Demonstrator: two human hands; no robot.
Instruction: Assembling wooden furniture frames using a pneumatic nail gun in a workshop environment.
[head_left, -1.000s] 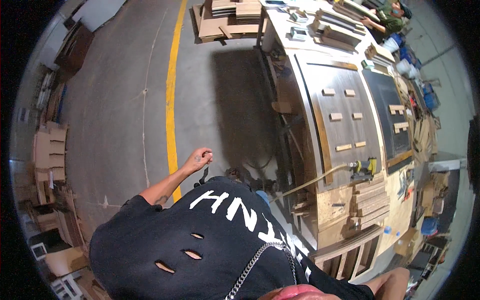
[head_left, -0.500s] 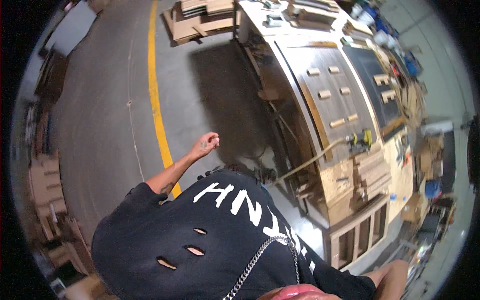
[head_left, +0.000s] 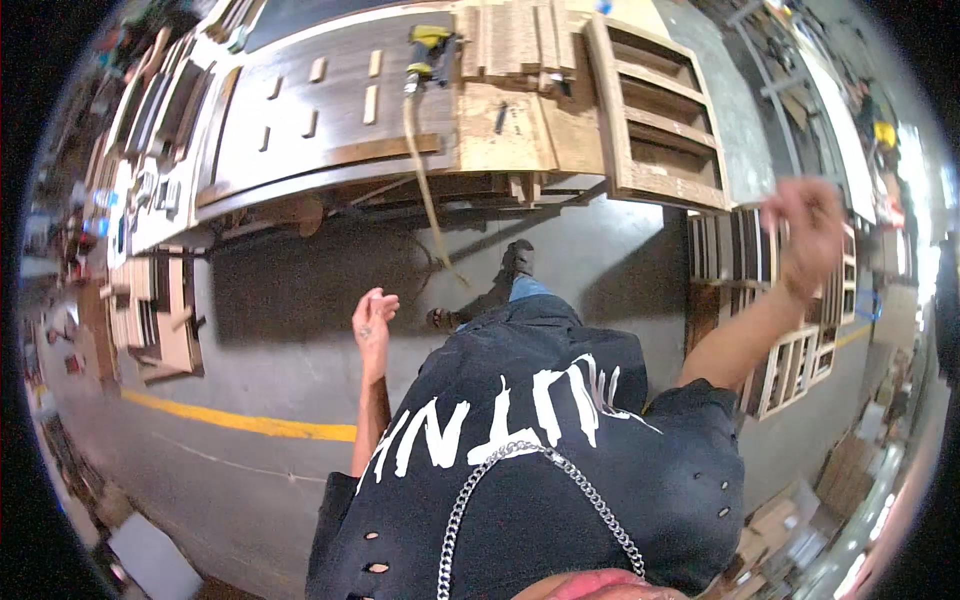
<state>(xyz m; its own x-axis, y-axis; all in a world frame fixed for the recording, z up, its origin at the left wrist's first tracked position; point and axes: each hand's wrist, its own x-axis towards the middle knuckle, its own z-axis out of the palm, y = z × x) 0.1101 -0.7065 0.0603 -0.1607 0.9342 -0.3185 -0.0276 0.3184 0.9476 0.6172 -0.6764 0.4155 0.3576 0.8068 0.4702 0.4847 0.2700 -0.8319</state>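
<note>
My left hand (head_left: 374,318) hangs over the floor in front of the workbench, fingers loosely bent and apart, with nothing visible in it. My right hand (head_left: 808,225) is raised out to the right, beyond the end of a wooden frame (head_left: 668,188). Motion blurs its fingers, so I cannot make out whether it holds anything. That frame has several openings and stands at the bench's right end. On the bench lies a yellow and black power tool (head_left: 430,45), its tan hose (head_left: 425,185) drooping over the front edge. A dark panel (head_left: 335,115) carries several small wooden blocks (head_left: 375,65).
Stacked wooden strips (head_left: 515,40) lie beside the power tool. More slatted wooden frames (head_left: 790,370) stand on the floor to the right. Cut boards (head_left: 150,320) are piled at the left. A yellow line (head_left: 240,418) crosses the grey floor behind me.
My body and view have turned right, so the workbench now lies ahead. My right hand has come into view, raised; the left remains low with bent fingers.
</note>
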